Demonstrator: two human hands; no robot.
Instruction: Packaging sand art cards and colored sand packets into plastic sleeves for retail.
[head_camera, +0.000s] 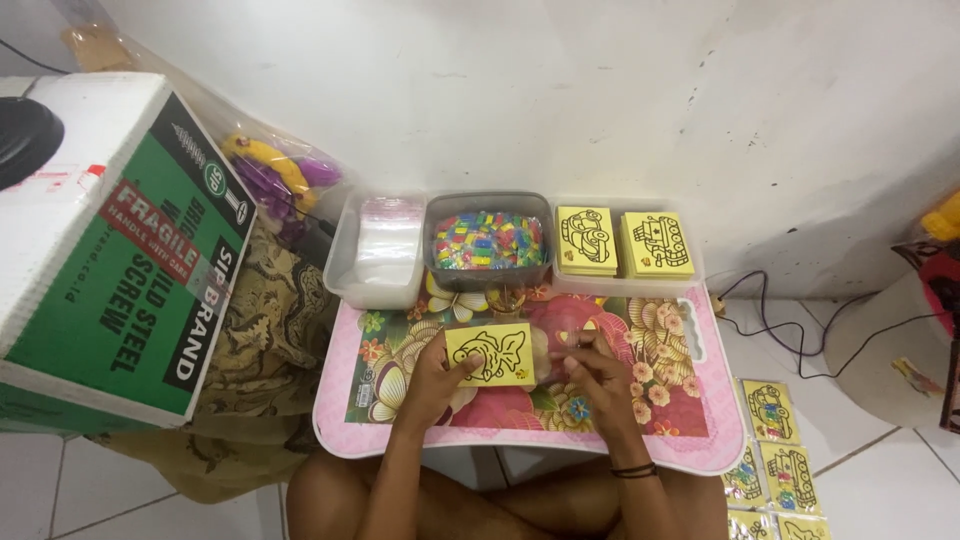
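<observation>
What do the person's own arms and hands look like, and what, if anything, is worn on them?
Both arms are bare from the elbow down: no sleeves show. The left hand wears nothing visible, neither glove, ring nor band. The right hand is likewise ungloved, but its wrist carries thin dark bands, apparently two or three stacked side by side. No watch or markings can be seen.

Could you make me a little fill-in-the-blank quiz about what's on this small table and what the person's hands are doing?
1. Both hands, left hand and right hand, hold a yellow card with a black outline of a ____.
2. The grey tub of colourful small pieces sits ____ the clear tub and the card tray.
3. The card tray holds ____ stacks of yellow cards.

Missing words: fish; between; two
</observation>
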